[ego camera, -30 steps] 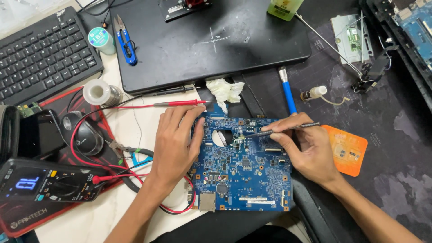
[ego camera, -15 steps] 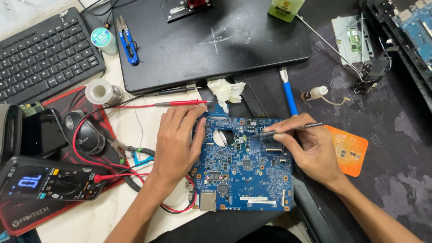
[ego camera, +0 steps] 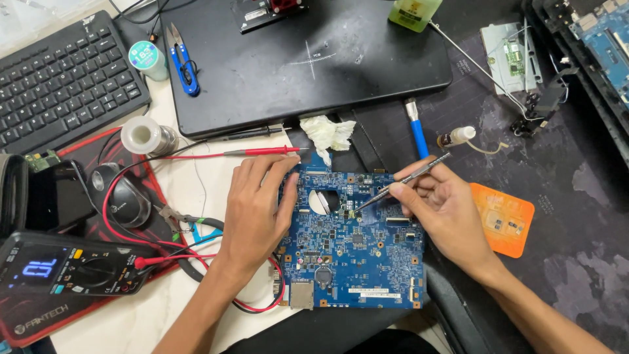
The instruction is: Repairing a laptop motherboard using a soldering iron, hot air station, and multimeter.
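The right hand (ego camera: pixel 445 213) pinches tweezers (ego camera: pixel 403 181), tips down on the blue board (ego camera: pixel 357 252) near its round cutout. The left hand (ego camera: pixel 255 210) lies flat, no grip closed, steadying the board's left edge on the surface (ego camera: pixel 170 314). Probing looks mid-way; red probe (ego camera: pixel 252 152) lies unused.

Glossy blue circuit board (ego camera: pixel 354 249), metal tweezers (ego camera: pixel 403 181)

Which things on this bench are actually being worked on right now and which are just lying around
In use:
blue circuit board
left hand steadying its edge
right hand holding metal tweezers, tip on the board

Lying about:
black keyboard
blue snips
solder spool
red probe
multimeter
orange card
crumpled tissue
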